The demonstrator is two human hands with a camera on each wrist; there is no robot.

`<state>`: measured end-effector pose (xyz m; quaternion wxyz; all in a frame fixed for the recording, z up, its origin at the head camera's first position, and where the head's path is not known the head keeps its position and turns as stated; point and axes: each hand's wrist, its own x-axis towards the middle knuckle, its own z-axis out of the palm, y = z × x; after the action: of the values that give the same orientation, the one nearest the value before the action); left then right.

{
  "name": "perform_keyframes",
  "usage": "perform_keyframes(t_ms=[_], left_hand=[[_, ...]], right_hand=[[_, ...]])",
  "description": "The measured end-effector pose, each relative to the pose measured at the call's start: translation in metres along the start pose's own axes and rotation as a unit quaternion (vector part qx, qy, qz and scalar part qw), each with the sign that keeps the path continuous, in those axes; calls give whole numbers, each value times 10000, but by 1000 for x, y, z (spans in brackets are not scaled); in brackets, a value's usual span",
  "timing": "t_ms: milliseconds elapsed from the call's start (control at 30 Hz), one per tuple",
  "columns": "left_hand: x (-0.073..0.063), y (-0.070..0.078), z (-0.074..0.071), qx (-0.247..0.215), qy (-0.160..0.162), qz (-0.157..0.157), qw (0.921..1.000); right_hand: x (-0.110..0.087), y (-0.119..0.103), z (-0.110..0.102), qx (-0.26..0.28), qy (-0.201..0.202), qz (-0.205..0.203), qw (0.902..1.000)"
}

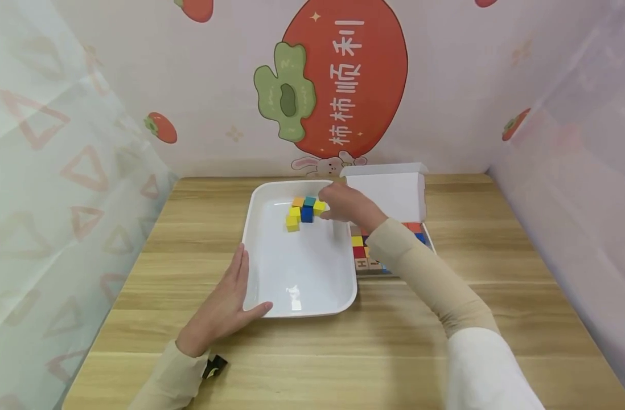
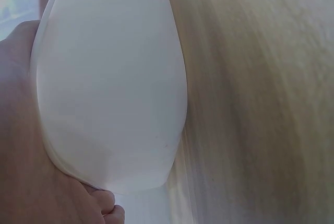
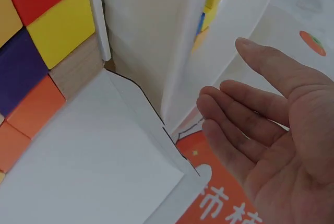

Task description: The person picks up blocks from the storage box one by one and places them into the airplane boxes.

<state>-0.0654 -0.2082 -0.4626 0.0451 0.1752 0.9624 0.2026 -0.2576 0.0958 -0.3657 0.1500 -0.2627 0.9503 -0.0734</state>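
Note:
A white tray point(image 1: 297, 285) lies on the wooden table. In its far part are several small cubes: yellow cubes point(image 1: 292, 223), a blue cube point(image 1: 307, 214), a teal cube point(image 1: 309, 201) and an orange cube point(image 1: 298, 202). My left hand point(image 1: 222, 304) rests at the tray's near left corner, fingers extended along the side and thumb by the near rim. The left wrist view has the tray's outer wall point(image 2: 112, 88) beside this hand. Over the tray's far right edge, close to a yellow cube, is my right hand point(image 1: 343, 204). Its fingers point(image 3: 245, 109) are loosely bent, thumb apart, with nothing between them.
Right of the tray stands an open white box point(image 1: 386, 196) with its lid raised, holding colored and plain wooden blocks point(image 1: 361, 263), partly hidden by my right forearm. A small black object point(image 1: 215, 366) is near my left wrist. Printed fabric walls point(image 1: 210, 114) surround the table.

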Motion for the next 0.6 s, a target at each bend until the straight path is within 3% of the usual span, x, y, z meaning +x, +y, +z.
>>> perform_keyframes(t_ms=[233, 600], left_hand=[[0, 0, 1, 22, -4, -3, 10000], [0, 0, 0, 7, 7, 12, 10000]], right_hand=[[29, 4, 16, -202, -9, 301, 9993], [57, 9, 33, -788, 9, 627, 9949]])
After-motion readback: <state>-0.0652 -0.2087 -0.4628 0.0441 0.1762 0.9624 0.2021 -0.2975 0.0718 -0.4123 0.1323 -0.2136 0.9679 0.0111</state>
